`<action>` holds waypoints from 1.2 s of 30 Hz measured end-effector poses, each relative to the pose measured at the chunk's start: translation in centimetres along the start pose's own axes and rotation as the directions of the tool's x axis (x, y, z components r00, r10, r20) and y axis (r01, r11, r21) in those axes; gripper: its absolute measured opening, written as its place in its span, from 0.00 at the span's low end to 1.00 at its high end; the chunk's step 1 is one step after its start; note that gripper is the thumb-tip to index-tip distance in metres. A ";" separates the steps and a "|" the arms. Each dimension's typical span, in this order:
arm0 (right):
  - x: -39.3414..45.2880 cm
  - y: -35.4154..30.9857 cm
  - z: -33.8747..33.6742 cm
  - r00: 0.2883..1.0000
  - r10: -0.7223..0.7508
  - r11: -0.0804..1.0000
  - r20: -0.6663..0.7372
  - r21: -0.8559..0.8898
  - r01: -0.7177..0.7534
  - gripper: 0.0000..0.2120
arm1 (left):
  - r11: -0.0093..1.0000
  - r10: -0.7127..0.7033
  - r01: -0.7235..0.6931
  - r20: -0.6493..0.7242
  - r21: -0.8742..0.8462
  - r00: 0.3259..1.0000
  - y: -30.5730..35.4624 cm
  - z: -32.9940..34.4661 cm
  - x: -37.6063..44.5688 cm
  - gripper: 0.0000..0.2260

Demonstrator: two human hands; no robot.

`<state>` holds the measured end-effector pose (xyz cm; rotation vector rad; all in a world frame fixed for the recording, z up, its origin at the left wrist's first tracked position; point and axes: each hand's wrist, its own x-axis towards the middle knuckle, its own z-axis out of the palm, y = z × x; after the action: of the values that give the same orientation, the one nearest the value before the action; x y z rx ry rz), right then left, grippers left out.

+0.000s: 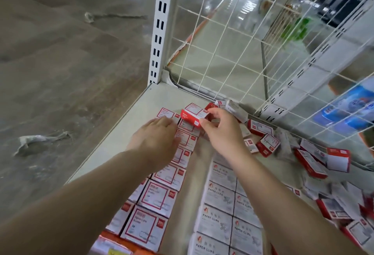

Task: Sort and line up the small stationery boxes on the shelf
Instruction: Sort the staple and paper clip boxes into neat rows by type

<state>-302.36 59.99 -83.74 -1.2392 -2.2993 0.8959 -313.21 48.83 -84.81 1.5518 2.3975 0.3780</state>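
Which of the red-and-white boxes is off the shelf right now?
The red-and-white box pinched in the right hand, raised above the row's far end. The others lie on the shelf.

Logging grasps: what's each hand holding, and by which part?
Right hand pinches a red-and-white box at its near right end. Left hand holds nothing, lying flat on the lined-up row of boxes.

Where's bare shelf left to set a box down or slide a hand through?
Free: the far-left corner of the white shelf, between its left edge and the row of red-and-white boxes; also a thin strip between that row and the white paper-clip boxes. Crowded: the jumbled red boxes along the wire mesh back.
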 end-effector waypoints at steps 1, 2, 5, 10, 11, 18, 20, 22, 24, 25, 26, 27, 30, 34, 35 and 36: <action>0.2 0.1 0.2 1.000 0.006 1.000 0.002 0.000 -0.006 0.18 | 1.000 -0.001 0.001 -0.007 -0.011 1.000 -0.1 0.0 0.0 0.20; 0.4 0.2 0.4 1.000 0.016 1.000 0.001 0.012 -0.016 0.18 | 1.000 0.001 -0.001 -0.009 -0.016 1.000 -0.1 0.0 0.1 0.20; 1.2 0.3 0.9 1.000 0.021 0.999 -0.005 0.031 -0.021 0.18 | 1.000 0.021 -0.022 -0.034 -0.012 0.999 -0.5 -0.1 0.3 0.18; 2.7 0.2 1.2 1.000 -0.004 1.000 0.024 -0.014 0.004 0.18 | 1.000 0.008 -0.011 -0.092 -0.029 0.996 -0.7 0.0 0.7 0.18; 3.0 0.1 1.2 1.000 0.000 1.000 0.024 -0.014 0.001 0.17 | 1.000 0.018 -0.020 -0.102 -0.023 0.995 -0.6 0.1 0.7 0.18; 4.0 -0.7 1.5 0.997 -0.035 0.999 0.063 -0.017 0.036 0.14 | 0.999 -0.002 -0.005 -0.142 -0.049 0.990 -0.6 0.3 1.2 0.18; 4.3 -0.9 1.8 0.998 -0.034 0.999 0.061 -0.014 0.035 0.14 | 0.999 0.002 -0.009 -0.143 -0.052 0.990 -0.7 0.6 1.1 0.18; 4.7 -1.0 2.3 0.997 -0.031 0.999 0.073 -0.008 0.031 0.15 | 0.999 0.007 -0.015 -0.143 -0.051 0.990 -0.7 0.7 1.0 0.18; 4.9 -1.1 2.8 0.995 -0.032 0.999 0.096 -0.009 0.033 0.17 | 0.998 0.009 -0.017 -0.141 -0.054 0.990 -0.6 0.7 1.0 0.18; 5.0 -1.1 3.1 0.994 -0.032 0.999 0.106 -0.011 0.033 0.17 | 0.998 0.010 -0.017 -0.141 -0.054 0.990 -0.6 0.7 1.0 0.18; 5.1 -1.1 3.3 0.993 -0.032 0.999 0.116 -0.015 0.034 0.17 | 0.998 0.010 -0.018 -0.143 -0.055 0.990 -0.6 0.8 1.0 0.18; 5.1 -1.2 3.4 0.991 -0.027 0.999 0.131 -0.018 0.030 0.17 | 0.998 0.008 -0.017 -0.144 -0.060 0.990 -0.7 0.8 1.1 0.18; 5.0 -1.2 3.5 0.982 -0.026 1.000 0.188 -0.009 0.028 0.14 | 0.997 -0.005 -0.006 -0.140 -0.074 0.990 -0.8 0.8 1.3 0.18; 5.1 -1.1 3.3 0.983 -0.010 1.000 0.185 0.018 0.007 0.15 | 0.999 -0.004 -0.002 -0.141 -0.042 0.990 -0.7 0.9 1.5 0.19; 5.1 -1.0 3.2 0.984 0.005 1.000 0.180 0.011 -0.007 0.15 | 0.999 -0.007 0.002 -0.140 -0.041 0.990 -0.7 0.9 1.4 0.19; 5.1 -0.9 3.1 0.984 0.022 1.000 0.176 -0.004 -0.021 0.15 | 0.999 -0.011 0.005 -0.139 -0.042 0.990 -0.6 0.9 1.4 0.19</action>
<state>-307.46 62.78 -85.22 -1.2324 -2.4266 1.0486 -314.00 49.94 -86.00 1.5444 2.4820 0.5480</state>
